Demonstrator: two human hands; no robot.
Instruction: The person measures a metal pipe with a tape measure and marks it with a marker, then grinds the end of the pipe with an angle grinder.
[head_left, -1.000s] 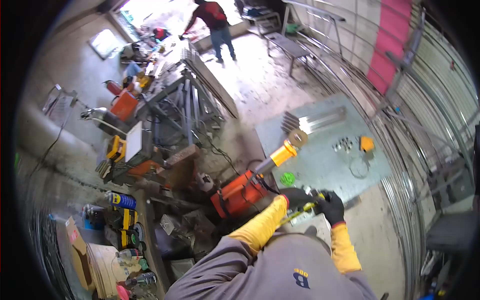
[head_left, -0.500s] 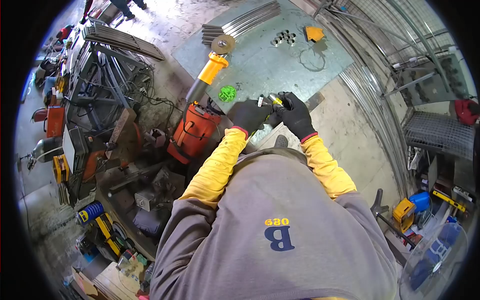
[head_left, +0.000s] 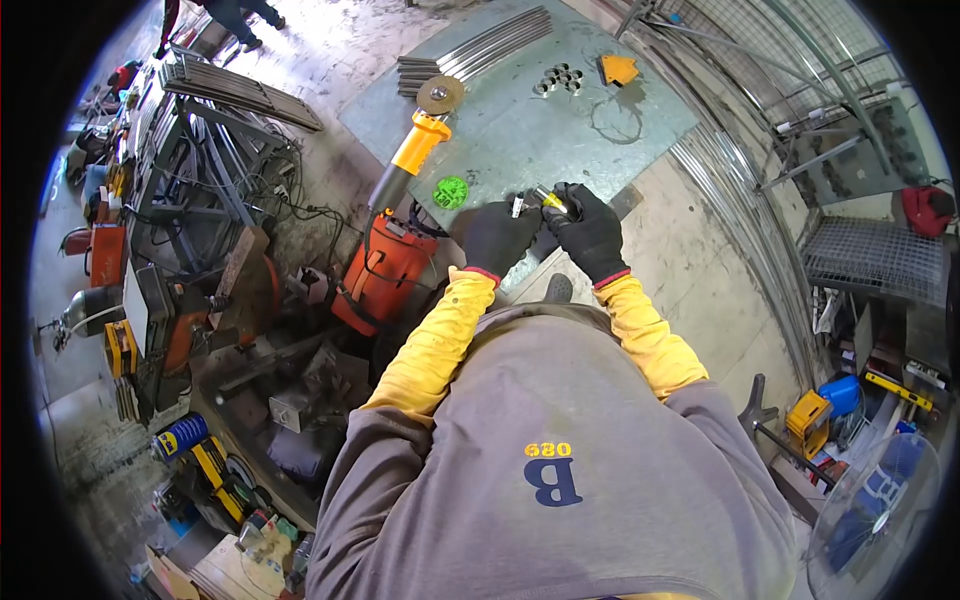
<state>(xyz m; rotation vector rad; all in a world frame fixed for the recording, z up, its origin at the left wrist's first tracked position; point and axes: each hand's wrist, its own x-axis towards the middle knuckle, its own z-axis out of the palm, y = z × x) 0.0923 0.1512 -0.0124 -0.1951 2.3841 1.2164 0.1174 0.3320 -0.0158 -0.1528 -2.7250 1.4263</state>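
My left hand (head_left: pixel 499 238), in a black glove, is closed round a small white stick with a dark end, which looks like a marker (head_left: pixel 517 206). Close beside it, my right hand (head_left: pixel 590 232), gloved too, grips a small shiny metal piece with a yellow part (head_left: pixel 553 202); its exact kind is hard to make out. Both hands are over the near edge of the grey-green metal sheet (head_left: pixel 500 130). To their left lies a bright green round object (head_left: pixel 450 192). An angle grinder (head_left: pixel 417 145) with a worn disc rests farther left.
Long metal tubes (head_left: pixel 490 48), several short tube rings (head_left: pixel 560 80), an orange block (head_left: pixel 618 69) and a wire loop (head_left: pixel 616 122) lie on the sheet. An orange case (head_left: pixel 384 270) stands at left. A fan (head_left: pixel 870 510) is at lower right. Another person's legs (head_left: pixel 240 18) show far off.
The view has shifted slightly. My left hand has tilted a little, and the white stick with it. My right hand keeps its grip beside it.
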